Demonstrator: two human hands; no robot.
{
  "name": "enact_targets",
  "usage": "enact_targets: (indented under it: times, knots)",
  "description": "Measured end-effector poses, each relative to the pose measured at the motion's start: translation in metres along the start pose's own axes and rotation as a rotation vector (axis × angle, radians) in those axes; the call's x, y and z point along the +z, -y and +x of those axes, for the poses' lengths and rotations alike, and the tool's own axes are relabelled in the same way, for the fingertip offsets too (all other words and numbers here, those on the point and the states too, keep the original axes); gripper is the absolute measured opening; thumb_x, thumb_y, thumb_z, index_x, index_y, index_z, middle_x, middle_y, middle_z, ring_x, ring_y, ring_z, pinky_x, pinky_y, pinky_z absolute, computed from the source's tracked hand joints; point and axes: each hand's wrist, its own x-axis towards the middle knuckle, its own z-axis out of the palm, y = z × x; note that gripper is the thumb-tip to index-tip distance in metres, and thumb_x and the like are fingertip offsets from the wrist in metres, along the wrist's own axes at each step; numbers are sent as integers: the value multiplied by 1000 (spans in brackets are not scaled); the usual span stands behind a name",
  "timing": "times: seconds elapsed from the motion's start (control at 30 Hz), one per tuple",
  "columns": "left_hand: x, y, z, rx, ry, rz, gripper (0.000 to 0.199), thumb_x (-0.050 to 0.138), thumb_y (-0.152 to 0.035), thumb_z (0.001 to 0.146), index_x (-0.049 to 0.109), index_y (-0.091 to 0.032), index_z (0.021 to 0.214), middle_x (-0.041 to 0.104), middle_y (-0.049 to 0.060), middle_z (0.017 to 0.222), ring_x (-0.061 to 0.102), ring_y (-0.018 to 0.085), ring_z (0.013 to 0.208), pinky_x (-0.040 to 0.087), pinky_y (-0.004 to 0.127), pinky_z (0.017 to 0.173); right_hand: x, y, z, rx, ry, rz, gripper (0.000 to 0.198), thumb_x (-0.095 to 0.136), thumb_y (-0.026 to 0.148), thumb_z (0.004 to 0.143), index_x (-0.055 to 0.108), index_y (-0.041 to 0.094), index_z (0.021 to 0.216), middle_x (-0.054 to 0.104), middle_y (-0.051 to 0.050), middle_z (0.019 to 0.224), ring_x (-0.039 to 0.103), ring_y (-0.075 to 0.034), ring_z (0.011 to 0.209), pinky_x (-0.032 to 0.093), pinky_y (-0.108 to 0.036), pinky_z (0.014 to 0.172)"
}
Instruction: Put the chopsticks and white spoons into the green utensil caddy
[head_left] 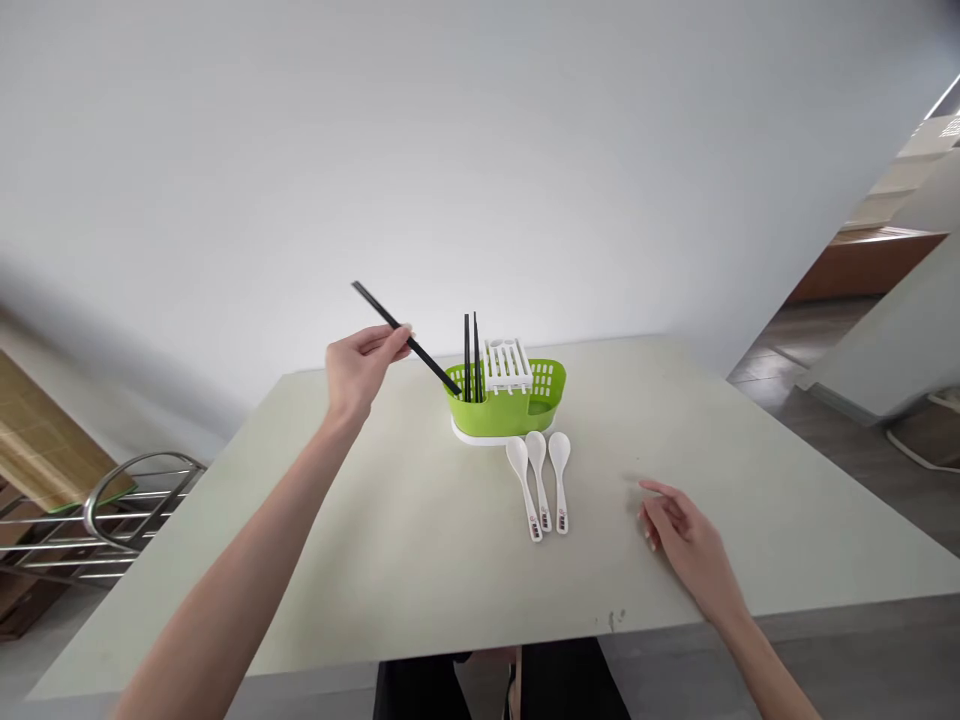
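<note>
Black chopsticks [427,361] are pinched in my left hand [365,362], slanting down to the right. Their lower tips reach the left end of a green cutlery basket [506,412]; whether they touch it I cannot tell. Other black chopsticks [466,355] stand upright in that left part of the basket. A white slatted rack [508,366] sits across its middle, and a white base shows beneath. In front lie three white spoons [538,480], bowls toward the basket. My right hand [690,550] is low over the table to their right, loosely curled with the index finger stretched out, holding nothing.
The pale table [405,560] stands against a white wall [480,180]. Left of it is a metal rack [120,520] with a bamboo-coloured board [56,430]. Small dark marks [615,620] lie near the front edge. My legs [570,680] are below it.
</note>
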Motion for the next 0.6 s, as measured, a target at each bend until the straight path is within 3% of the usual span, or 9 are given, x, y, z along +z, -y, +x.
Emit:
enact_targets:
  times: [0.23, 0.37, 0.6]
  knots:
    - [42, 48, 31, -101, 159, 220, 42, 94, -47, 67, 82, -14, 89, 83, 12, 89, 81, 27, 79, 68, 40, 85, 4, -7, 0, -80, 58, -121, 49, 52, 64, 98, 67, 23, 121, 71, -4, 83, 63, -18, 68, 52, -31, 66]
    - [55, 67, 35, -118, 217, 284, 44, 96, -48, 63, 81, -15, 88, 83, 12, 91, 81, 27, 78, 67, 39, 84, 3, -6, 1, -87, 58, -125, 50, 52, 65, 97, 68, 23, 120, 71, -4, 82, 63, -18, 68, 52, -31, 64]
    - [67, 83, 39, -68, 286, 426, 38, 89, -52, 72, 84, -18, 88, 83, 9, 83, 80, 28, 82, 64, 40, 86, 3, -3, 0, -78, 66, -114, 50, 52, 66, 98, 68, 23, 119, 70, -5, 83, 62, -19, 68, 51, -32, 64]
